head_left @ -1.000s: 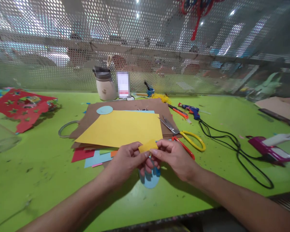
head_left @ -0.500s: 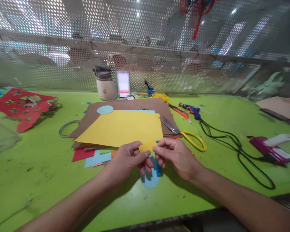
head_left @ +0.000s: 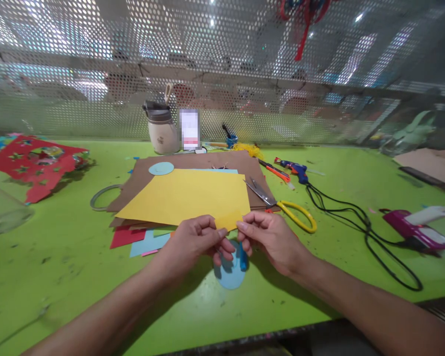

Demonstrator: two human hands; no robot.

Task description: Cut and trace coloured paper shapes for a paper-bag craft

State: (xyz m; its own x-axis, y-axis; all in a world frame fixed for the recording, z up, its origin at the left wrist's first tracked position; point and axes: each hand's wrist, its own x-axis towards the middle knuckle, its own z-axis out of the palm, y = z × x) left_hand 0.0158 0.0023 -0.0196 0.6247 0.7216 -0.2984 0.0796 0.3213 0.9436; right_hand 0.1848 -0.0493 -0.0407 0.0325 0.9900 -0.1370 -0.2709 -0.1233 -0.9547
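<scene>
Between my two hands is a small piece of yellow paper (head_left: pixel 228 222), held just above the table. My left hand (head_left: pixel 203 241) pinches its left end between thumb and fingers. At the other end, my right hand (head_left: pixel 269 238) grips it the same way. Below them lies a light blue paper circle (head_left: pixel 232 279), partly covered by my left fingers' shadow, with a blue pen-like stick (head_left: pixel 243 257) across its right side. A large yellow sheet (head_left: pixel 185 195) rests just beyond my hands on brown card (head_left: pixel 141 173). Yellow-handled scissors (head_left: pixel 296 216) lie to the right, blades over the card.
Another light blue circle (head_left: pixel 161 168) sits on the card. Rightward lie a blue glue gun (head_left: pixel 298 170) with a looping black cord (head_left: pixel 367 225) and a purple object (head_left: pixel 415 230). A bottle (head_left: pixel 163 131) and phone (head_left: pixel 189 129) stand behind; cut red paper (head_left: pixel 40 165) is at left.
The small yellow paper has turned slightly, showing more of its face between my hands. My fingers have shifted a little; the things on the table have stayed put.
</scene>
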